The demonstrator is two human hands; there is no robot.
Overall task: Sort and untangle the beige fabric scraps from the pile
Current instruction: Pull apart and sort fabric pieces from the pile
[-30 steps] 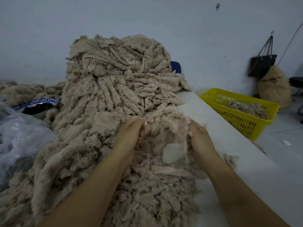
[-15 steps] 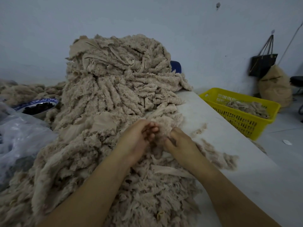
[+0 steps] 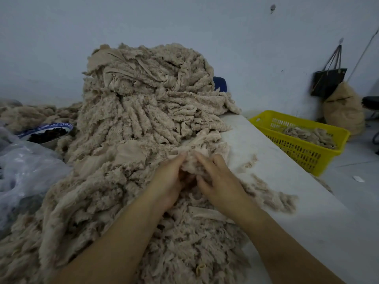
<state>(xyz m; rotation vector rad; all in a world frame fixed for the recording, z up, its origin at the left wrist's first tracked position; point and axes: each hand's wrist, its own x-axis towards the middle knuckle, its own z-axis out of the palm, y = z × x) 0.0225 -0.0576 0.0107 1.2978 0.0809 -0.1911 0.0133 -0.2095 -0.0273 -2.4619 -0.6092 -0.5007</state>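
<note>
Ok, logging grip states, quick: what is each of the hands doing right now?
Left hand: grips a clump of beige scraps.
Right hand: pinches the same clump.

The white table (image 3: 287, 181) carries a big pile of beige fabric scraps (image 3: 143, 111), which covers its left and middle part. Some loose scraps (image 3: 266, 193) lie on the bare right side. A clear plastic bag (image 3: 26, 173) and a blue-rimmed bowl (image 3: 47, 130) sit at the left, beside the pile.

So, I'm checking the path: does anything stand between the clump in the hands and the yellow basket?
Nothing visible does. The left hand and right hand hold the clump; between it and the yellow basket lies only white table with a few flat loose scraps.
</note>
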